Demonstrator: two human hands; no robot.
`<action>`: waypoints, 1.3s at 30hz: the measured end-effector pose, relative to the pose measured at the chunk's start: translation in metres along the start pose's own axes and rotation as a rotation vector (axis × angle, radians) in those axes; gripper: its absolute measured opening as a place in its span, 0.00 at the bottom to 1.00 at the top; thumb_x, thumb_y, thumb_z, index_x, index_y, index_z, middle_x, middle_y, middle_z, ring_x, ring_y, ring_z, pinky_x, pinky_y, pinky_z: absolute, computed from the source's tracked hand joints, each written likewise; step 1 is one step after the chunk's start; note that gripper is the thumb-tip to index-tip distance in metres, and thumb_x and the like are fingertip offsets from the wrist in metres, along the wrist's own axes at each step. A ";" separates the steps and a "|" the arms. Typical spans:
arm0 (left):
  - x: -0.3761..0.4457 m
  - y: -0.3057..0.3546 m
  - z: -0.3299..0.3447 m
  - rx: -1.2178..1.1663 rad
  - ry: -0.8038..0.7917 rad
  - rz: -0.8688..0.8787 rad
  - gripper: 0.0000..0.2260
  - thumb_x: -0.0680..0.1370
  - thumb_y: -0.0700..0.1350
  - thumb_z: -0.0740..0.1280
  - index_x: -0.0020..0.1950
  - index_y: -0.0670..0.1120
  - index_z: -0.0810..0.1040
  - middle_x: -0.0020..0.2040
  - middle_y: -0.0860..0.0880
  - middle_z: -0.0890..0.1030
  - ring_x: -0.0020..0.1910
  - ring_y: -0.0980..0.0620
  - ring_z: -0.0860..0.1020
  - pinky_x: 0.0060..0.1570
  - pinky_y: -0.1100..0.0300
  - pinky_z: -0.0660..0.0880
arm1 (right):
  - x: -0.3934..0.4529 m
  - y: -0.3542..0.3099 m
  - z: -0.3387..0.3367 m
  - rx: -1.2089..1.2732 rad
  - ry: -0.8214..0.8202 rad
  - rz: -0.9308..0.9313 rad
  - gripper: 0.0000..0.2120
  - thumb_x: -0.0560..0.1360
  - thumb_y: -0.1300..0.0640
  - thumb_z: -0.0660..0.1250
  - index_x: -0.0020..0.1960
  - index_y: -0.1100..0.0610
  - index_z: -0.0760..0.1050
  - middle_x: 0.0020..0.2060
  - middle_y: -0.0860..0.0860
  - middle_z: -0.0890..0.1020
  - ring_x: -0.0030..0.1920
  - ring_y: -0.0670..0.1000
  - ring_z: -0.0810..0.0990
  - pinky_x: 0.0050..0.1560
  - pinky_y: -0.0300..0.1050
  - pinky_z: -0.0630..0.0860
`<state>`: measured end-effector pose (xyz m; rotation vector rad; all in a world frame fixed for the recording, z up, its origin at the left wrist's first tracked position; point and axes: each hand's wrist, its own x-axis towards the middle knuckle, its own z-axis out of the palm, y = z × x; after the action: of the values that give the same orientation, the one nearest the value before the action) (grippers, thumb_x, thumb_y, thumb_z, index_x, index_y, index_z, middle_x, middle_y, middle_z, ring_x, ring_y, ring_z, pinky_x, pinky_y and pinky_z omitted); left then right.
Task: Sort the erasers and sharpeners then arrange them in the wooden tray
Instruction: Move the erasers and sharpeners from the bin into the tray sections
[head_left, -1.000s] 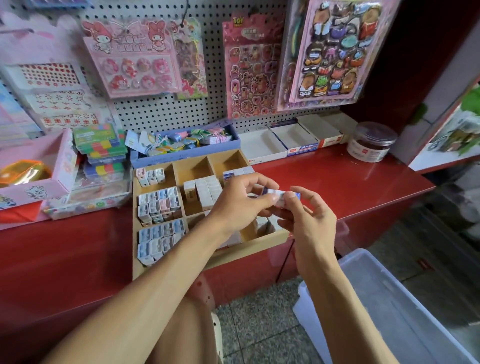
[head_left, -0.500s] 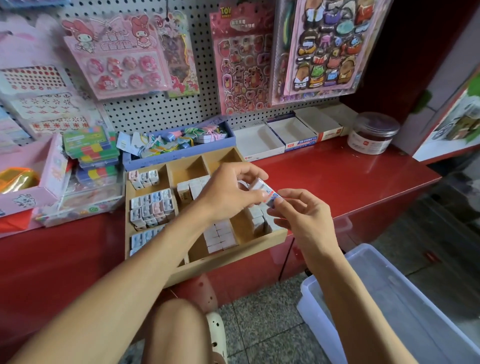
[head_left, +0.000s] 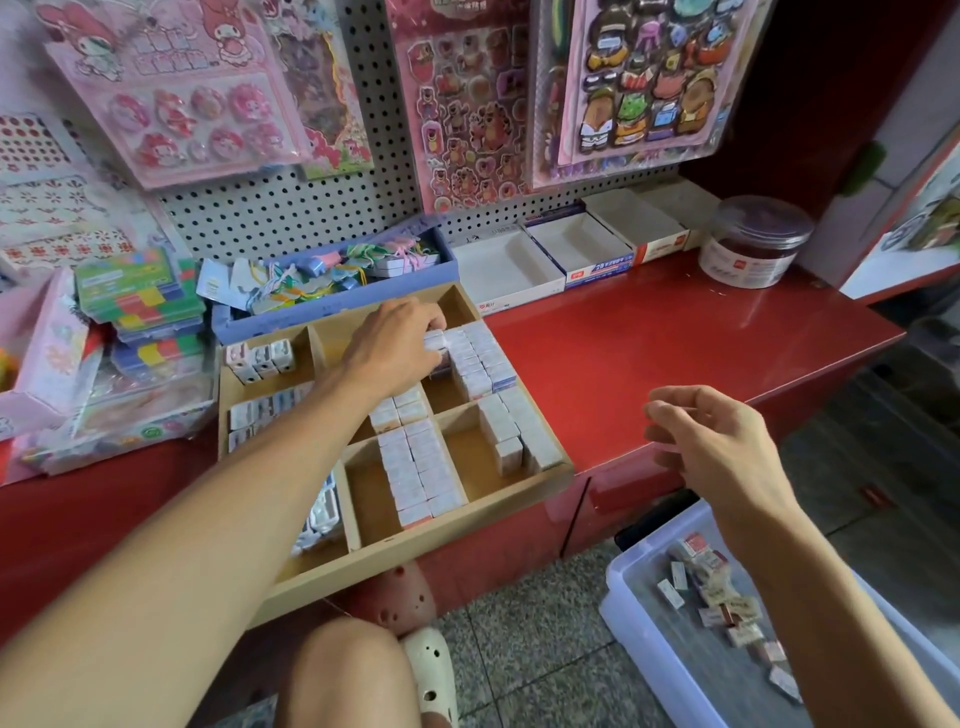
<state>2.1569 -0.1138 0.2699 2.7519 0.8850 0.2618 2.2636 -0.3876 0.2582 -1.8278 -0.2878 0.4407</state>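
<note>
Head view: left hand (head_left: 395, 345), fingers curled, seats an eraser (head_left: 435, 340) into the tray (head_left: 415, 540) at mid-frame; it should sit flush with its row. Right hand (head_left: 711, 441) hangs loose, empty, above the bin (head_left: 639, 618).

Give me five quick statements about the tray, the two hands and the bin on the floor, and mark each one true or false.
1. The left hand reaches into the wooden tray at a back compartment. True.
2. The right hand grips an eraser. False: it hovers beside the tray with loosely curled fingers, holding nothing.
3. The clear plastic bin on the floor is empty. False: loose erasers lie in it.
4. Rows of boxed erasers fill part of the tray's front middle compartment. True.
5. The round jar stands inside the tray. False: it stands on the red counter, off to the right.
</note>
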 end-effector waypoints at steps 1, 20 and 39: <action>0.002 -0.001 0.004 0.019 0.008 0.017 0.13 0.74 0.40 0.72 0.57 0.47 0.79 0.56 0.46 0.77 0.56 0.45 0.76 0.51 0.50 0.75 | 0.001 0.001 -0.002 -0.002 -0.001 0.007 0.05 0.78 0.61 0.67 0.49 0.54 0.81 0.45 0.57 0.85 0.43 0.51 0.82 0.45 0.50 0.81; 0.001 -0.002 0.016 0.182 0.035 0.103 0.05 0.76 0.40 0.67 0.50 0.43 0.80 0.56 0.43 0.78 0.54 0.44 0.77 0.58 0.48 0.71 | 0.008 0.011 -0.002 -0.009 0.019 0.044 0.06 0.79 0.60 0.67 0.54 0.55 0.80 0.45 0.53 0.85 0.46 0.49 0.84 0.38 0.36 0.75; -0.101 0.077 -0.018 -0.753 0.003 -0.135 0.02 0.75 0.46 0.72 0.46 0.51 0.83 0.43 0.53 0.83 0.43 0.59 0.80 0.44 0.67 0.75 | -0.061 0.005 -0.066 0.067 0.078 -0.044 0.06 0.78 0.61 0.67 0.52 0.53 0.80 0.44 0.56 0.85 0.48 0.60 0.84 0.49 0.53 0.82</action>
<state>2.1141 -0.2314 0.2992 1.9909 0.7629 0.4615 2.2378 -0.4714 0.2792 -1.7651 -0.2568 0.3436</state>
